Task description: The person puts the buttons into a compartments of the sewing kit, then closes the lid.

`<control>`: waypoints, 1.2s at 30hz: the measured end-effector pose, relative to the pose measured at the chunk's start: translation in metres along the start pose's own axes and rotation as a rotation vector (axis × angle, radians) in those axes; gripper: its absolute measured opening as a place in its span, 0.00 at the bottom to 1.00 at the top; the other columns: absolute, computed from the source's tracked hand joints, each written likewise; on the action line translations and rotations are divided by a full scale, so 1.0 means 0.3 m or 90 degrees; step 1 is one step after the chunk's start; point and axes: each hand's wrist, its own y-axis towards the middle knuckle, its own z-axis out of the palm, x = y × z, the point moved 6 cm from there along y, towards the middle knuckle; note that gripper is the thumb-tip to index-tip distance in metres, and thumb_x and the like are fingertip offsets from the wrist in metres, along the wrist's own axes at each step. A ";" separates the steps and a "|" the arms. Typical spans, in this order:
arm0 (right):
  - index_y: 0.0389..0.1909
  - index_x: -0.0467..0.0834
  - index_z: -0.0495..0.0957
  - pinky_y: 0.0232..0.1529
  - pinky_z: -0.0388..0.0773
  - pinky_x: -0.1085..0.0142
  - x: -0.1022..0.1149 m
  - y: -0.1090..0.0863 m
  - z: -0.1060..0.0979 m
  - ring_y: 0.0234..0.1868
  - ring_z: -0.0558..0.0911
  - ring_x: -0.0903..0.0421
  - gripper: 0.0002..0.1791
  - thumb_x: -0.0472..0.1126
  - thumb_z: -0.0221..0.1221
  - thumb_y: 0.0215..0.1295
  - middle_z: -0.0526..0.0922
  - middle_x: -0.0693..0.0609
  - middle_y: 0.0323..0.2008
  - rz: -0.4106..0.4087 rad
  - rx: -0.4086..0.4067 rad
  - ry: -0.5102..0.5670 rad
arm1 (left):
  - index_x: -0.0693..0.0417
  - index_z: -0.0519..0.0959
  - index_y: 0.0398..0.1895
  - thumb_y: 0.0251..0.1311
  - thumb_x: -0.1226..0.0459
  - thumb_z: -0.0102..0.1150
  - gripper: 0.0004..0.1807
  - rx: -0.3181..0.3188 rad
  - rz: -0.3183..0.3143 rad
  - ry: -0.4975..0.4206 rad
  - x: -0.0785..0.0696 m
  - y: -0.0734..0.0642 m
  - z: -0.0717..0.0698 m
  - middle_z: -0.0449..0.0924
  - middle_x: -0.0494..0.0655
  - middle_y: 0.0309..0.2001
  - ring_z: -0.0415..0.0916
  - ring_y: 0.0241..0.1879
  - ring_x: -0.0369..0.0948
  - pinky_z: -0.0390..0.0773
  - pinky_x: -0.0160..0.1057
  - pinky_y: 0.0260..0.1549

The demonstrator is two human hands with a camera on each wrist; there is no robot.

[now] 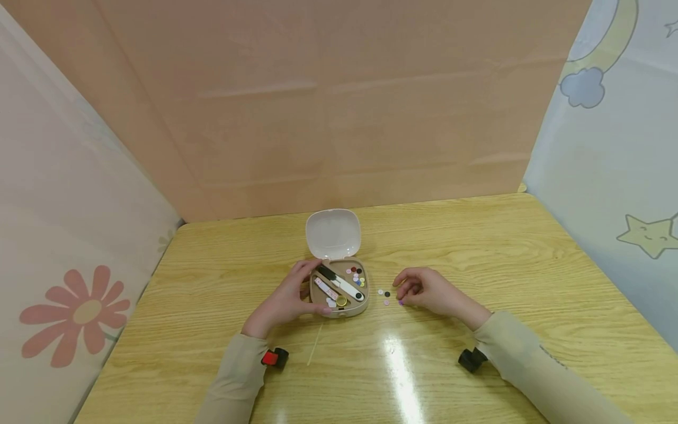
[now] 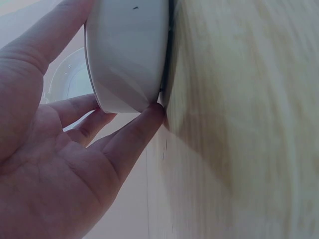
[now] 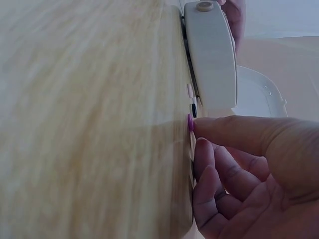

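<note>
The left hand (image 1: pixel 288 299) spreads its thumb and fingers around the nine o'clock side of the cream box (image 1: pixel 346 313). At the box's three o'clock, a purple button (image 3: pixel 190 122) lies on the table (image 1: pixel 159 353). The right wrist view shows the right hand's (image 1: pixel 431 291) thumb touching it, other fingers bent; only the head view shows little buttons (image 1: pixel 355 279) inside the box.

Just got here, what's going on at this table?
A person steadies a small box, its lid open, with the left hand. The right hand touches a purple button on the table. A white button, a black button and a pink button lie loose between that hand and the box; more buttons sit inside.
</note>
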 end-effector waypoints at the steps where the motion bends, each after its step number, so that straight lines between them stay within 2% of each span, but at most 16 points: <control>1: 0.44 0.31 0.76 0.33 0.78 0.68 0.000 0.000 0.001 0.33 0.81 0.51 0.14 0.24 0.63 0.56 0.83 0.43 0.32 0.000 -0.002 -0.004 | 0.53 0.56 0.73 0.43 0.65 0.77 0.53 -0.001 0.000 0.003 0.016 0.005 0.001 0.58 0.53 0.63 0.57 0.66 0.55 0.69 0.54 0.58; 6: 0.43 0.31 0.76 0.31 0.77 0.70 0.003 0.000 0.004 0.32 0.80 0.53 0.14 0.24 0.63 0.56 0.82 0.42 0.32 0.003 -0.009 -0.013 | 0.46 0.56 0.73 0.41 0.58 0.78 0.55 -0.001 0.000 0.018 0.049 0.015 0.002 0.59 0.45 0.62 0.59 0.65 0.50 0.71 0.48 0.58; 15: 0.44 0.31 0.76 0.30 0.75 0.71 0.006 -0.006 0.004 0.32 0.79 0.53 0.14 0.25 0.63 0.56 0.82 0.43 0.32 0.012 -0.014 -0.005 | 0.47 0.56 0.74 0.41 0.56 0.77 0.55 0.002 -0.003 0.022 0.048 0.013 0.001 0.58 0.42 0.62 0.59 0.65 0.48 0.71 0.44 0.57; 22: 0.42 0.33 0.77 0.30 0.75 0.70 0.000 -0.009 0.007 0.31 0.78 0.55 0.12 0.26 0.64 0.56 0.81 0.44 0.31 0.007 -0.017 -0.014 | 0.47 0.56 0.73 0.40 0.56 0.77 0.55 -0.002 0.006 0.020 0.048 0.010 0.001 0.59 0.44 0.61 0.59 0.65 0.49 0.72 0.47 0.57; 30: 0.40 0.36 0.77 0.30 0.76 0.70 -0.010 -0.010 0.012 0.31 0.76 0.57 0.10 0.27 0.64 0.57 0.80 0.49 0.30 0.011 -0.010 -0.048 | 0.46 0.56 0.73 0.41 0.56 0.78 0.54 0.000 -0.002 0.013 0.041 0.007 0.000 0.58 0.45 0.62 0.59 0.65 0.50 0.70 0.47 0.58; 36: 0.42 0.36 0.77 0.31 0.76 0.69 -0.005 -0.013 0.012 0.32 0.77 0.56 0.11 0.27 0.63 0.58 0.79 0.50 0.31 -0.001 0.000 -0.062 | 0.49 0.56 0.73 0.42 0.61 0.77 0.54 -0.002 -0.001 0.001 0.033 0.008 0.003 0.58 0.49 0.63 0.58 0.66 0.53 0.69 0.51 0.59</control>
